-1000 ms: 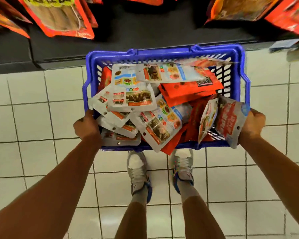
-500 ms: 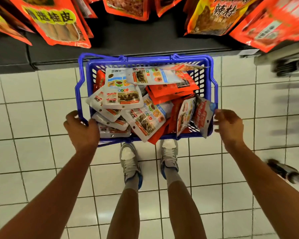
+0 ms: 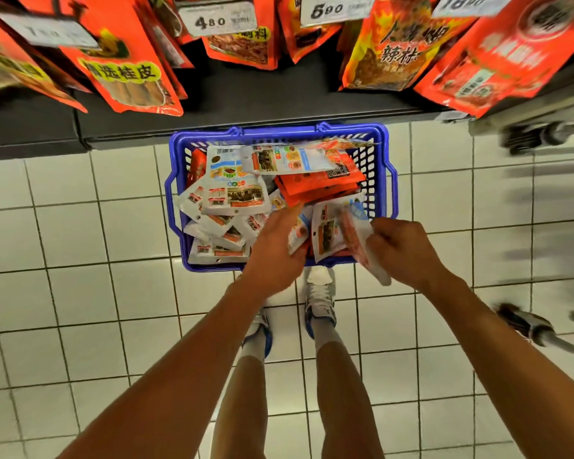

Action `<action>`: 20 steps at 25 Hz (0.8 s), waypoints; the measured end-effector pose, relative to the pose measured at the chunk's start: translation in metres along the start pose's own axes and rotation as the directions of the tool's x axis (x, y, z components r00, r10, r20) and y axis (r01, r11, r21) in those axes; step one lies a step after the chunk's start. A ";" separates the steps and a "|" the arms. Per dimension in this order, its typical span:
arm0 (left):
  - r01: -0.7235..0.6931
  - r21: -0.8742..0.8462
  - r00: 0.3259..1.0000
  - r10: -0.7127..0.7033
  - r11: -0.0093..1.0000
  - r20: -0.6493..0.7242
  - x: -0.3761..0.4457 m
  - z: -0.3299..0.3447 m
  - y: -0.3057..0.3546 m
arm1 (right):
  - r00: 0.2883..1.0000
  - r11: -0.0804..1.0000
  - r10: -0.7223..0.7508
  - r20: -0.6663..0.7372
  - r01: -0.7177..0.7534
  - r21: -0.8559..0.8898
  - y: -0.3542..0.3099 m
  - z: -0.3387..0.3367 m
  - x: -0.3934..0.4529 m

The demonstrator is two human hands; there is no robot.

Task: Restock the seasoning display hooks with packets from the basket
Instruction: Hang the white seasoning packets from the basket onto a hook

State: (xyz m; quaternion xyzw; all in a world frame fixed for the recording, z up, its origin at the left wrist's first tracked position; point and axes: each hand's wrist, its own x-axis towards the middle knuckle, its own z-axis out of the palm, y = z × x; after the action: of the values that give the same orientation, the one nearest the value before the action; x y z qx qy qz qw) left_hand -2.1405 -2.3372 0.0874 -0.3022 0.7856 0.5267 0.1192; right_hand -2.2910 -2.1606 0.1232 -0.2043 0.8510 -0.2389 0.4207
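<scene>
A blue plastic basket (image 3: 279,132) stands on the white tiled floor in front of my feet, piled with several white and orange-red seasoning packets (image 3: 234,193). My left hand (image 3: 275,246) reaches over the near edge, its fingers straight and lying on the packets in the middle. At the near right corner my right hand (image 3: 405,250) grips a white and red packet (image 3: 358,236), which is tilted up out of the pile. Orange-red packets (image 3: 130,71) hang from the display above the basket, under price tags (image 3: 222,19).
A dark shelf base (image 3: 246,94) runs right behind the basket. More hanging packets (image 3: 398,51) fill the upper right. A blurred castor or trolley part (image 3: 524,323) sits on the floor at the right. My shoes (image 3: 320,303) stand just short of the basket.
Both hands have left the basket's rim and the basket now stands on the floor. My left hand moved right onto the pile. My right hand took hold of a packet.
</scene>
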 end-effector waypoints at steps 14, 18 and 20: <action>0.288 -0.501 0.926 -0.372 0.816 -0.073 -0.015 -0.054 -0.047 | 0.968 0.787 0.144 0.204 0.013 -0.617 0.086 0.102 0.077; 0.289 -0.591 0.893 -0.434 0.753 -0.116 -0.013 -0.050 -0.059 | 0.988 0.763 0.036 0.149 0.069 -0.643 0.099 0.124 0.108; 0.301 -0.589 0.885 -0.449 0.750 -0.120 -0.008 -0.046 -0.062 | 0.995 0.764 0.014 0.101 0.054 -0.643 0.097 0.126 0.119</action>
State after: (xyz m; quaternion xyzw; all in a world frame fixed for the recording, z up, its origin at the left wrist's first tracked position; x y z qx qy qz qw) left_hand -2.0909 -2.3925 0.0638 -0.5409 0.5293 0.6530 0.0289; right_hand -2.2694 -2.1778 -0.0737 -0.3572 0.8570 0.0739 0.3641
